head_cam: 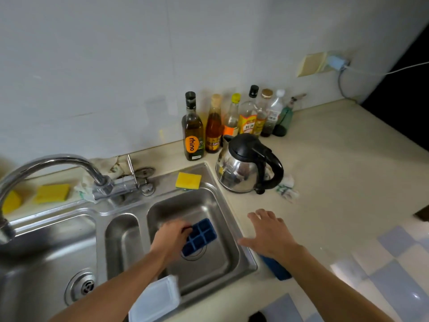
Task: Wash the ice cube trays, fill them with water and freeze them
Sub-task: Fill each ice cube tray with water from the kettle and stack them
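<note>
A dark blue ice cube tray lies tilted in the right basin of the steel sink, over the drain. My left hand grips its left end with curled fingers. My right hand hovers flat and spread over the counter just right of the sink rim, holding nothing. A second dark blue tray lies on the counter edge, partly hidden under my right forearm. A clear white lid rests on the sink's front rim.
The tap arcs to the left over the large left basin. Yellow sponges sit on the sink's back rim. A steel kettle, a cloth and several bottles stand on the beige counter.
</note>
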A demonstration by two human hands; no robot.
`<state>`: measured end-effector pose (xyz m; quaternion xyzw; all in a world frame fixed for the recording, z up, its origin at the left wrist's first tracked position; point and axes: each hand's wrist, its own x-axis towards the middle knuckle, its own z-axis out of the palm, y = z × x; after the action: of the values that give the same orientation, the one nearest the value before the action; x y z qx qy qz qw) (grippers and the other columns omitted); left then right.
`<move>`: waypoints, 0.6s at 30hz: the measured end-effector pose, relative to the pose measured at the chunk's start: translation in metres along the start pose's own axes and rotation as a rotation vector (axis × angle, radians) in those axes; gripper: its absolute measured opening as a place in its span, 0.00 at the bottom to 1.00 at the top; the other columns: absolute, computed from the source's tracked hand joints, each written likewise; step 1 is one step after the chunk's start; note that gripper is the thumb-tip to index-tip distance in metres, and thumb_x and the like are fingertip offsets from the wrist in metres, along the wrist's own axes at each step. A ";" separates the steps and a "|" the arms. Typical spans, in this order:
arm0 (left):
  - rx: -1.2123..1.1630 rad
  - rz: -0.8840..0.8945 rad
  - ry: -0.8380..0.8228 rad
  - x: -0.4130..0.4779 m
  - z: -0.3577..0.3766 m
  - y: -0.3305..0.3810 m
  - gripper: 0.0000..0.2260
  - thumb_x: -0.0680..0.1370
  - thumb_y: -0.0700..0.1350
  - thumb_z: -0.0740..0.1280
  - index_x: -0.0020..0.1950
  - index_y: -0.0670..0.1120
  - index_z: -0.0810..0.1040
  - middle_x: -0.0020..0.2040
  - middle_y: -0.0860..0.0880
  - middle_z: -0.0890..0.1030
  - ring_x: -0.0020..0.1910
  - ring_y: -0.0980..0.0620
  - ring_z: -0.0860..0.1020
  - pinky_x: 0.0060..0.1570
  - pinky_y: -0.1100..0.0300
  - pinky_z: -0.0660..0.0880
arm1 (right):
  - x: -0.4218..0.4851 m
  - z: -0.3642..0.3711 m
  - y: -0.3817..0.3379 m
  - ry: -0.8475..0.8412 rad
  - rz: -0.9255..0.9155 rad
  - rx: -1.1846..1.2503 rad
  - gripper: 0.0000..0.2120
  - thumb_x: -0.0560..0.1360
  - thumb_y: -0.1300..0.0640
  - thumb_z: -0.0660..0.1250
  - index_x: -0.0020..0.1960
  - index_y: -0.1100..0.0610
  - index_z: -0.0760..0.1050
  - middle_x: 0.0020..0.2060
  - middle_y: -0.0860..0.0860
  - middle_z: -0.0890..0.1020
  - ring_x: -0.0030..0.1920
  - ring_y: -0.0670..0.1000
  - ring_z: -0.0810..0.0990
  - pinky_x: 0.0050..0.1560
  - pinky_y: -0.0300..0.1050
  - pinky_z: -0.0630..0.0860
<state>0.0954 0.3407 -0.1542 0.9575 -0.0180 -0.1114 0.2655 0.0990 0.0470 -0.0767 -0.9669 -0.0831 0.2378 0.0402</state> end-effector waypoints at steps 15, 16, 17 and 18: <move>0.020 -0.405 -0.118 0.014 0.054 0.014 0.09 0.81 0.45 0.64 0.50 0.53 0.85 0.42 0.51 0.83 0.39 0.52 0.81 0.40 0.55 0.80 | 0.009 -0.001 0.090 -0.060 0.078 -0.164 0.20 0.79 0.43 0.62 0.65 0.55 0.70 0.64 0.56 0.70 0.63 0.59 0.72 0.52 0.52 0.71; 0.021 -0.412 -0.118 0.015 0.056 0.012 0.09 0.81 0.45 0.64 0.50 0.53 0.84 0.42 0.50 0.84 0.39 0.52 0.81 0.41 0.55 0.81 | 0.011 -0.003 0.087 -0.034 0.073 -0.202 0.22 0.79 0.41 0.61 0.66 0.55 0.70 0.66 0.56 0.70 0.66 0.60 0.70 0.57 0.54 0.71; 0.015 -0.416 -0.118 0.017 0.057 0.010 0.09 0.81 0.45 0.64 0.50 0.52 0.84 0.43 0.49 0.84 0.39 0.51 0.81 0.42 0.54 0.81 | 0.013 -0.004 0.081 0.006 0.049 -0.221 0.25 0.79 0.39 0.61 0.68 0.55 0.69 0.69 0.57 0.68 0.70 0.62 0.67 0.62 0.57 0.70; 0.003 -0.420 -0.121 0.020 0.058 0.007 0.09 0.81 0.46 0.65 0.50 0.52 0.85 0.44 0.49 0.84 0.40 0.51 0.82 0.43 0.53 0.82 | 0.016 -0.003 0.071 0.054 -0.002 -0.208 0.26 0.80 0.38 0.60 0.69 0.55 0.69 0.70 0.57 0.68 0.72 0.62 0.65 0.67 0.58 0.68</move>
<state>0.1016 0.3037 -0.2036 0.9321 0.1658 -0.2217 0.2336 0.1245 -0.0203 -0.0892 -0.9719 -0.1071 0.2016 -0.0578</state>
